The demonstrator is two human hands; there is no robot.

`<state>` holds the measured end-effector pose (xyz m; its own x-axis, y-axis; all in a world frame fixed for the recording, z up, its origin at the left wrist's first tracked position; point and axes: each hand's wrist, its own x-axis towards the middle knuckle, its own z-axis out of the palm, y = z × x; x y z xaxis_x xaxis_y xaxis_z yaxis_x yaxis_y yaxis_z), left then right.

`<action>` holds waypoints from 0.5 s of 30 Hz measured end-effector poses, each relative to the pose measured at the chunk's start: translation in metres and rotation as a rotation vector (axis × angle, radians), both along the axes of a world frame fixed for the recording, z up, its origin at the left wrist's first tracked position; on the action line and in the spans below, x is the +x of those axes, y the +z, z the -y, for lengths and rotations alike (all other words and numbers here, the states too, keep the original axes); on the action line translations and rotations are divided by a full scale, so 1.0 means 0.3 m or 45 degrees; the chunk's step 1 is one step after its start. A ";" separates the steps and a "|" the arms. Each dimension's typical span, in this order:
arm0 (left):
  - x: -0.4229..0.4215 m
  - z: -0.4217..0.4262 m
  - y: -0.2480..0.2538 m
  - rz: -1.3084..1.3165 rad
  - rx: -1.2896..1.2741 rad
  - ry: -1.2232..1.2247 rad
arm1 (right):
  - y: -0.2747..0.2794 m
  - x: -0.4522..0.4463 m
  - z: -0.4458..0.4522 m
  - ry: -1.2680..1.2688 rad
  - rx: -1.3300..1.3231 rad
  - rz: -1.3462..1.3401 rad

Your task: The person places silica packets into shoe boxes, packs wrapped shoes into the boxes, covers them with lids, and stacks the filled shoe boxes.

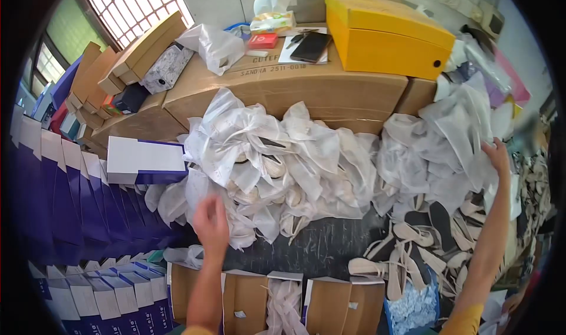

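My left hand is raised over the near left edge of a heap of wrapped shoes, its fingers smeared by motion. Whether it holds anything does not show. Far to the right, my right hand has its fingertips closed on the edge of a thin white wrapping sheet, part of a loose pile. Below that pile lie several unwrapped beige flat shoes with dark soles, jumbled together. Pale shoes show through the translucent wrapping in the middle heap.
Open brown shoe boxes line the near edge. Purple-and-white boxes stand in rows at left, with one closed box beside the heap. Behind are large cartons, a yellow box and a phone. A blue box holds packets.
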<state>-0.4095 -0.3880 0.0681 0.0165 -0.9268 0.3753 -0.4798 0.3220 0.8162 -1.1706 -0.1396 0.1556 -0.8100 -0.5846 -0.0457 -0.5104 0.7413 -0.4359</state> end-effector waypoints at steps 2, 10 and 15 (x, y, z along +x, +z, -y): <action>-0.128 0.256 0.075 0.292 -0.384 -0.068 | -0.092 0.055 0.042 0.010 -0.015 -0.210; -0.381 0.638 0.141 1.444 -0.334 -0.740 | -0.267 0.757 0.071 -0.156 -0.140 -1.027; -0.169 0.235 0.378 1.072 -1.008 -0.806 | -0.431 1.274 -0.191 -0.421 -1.100 0.470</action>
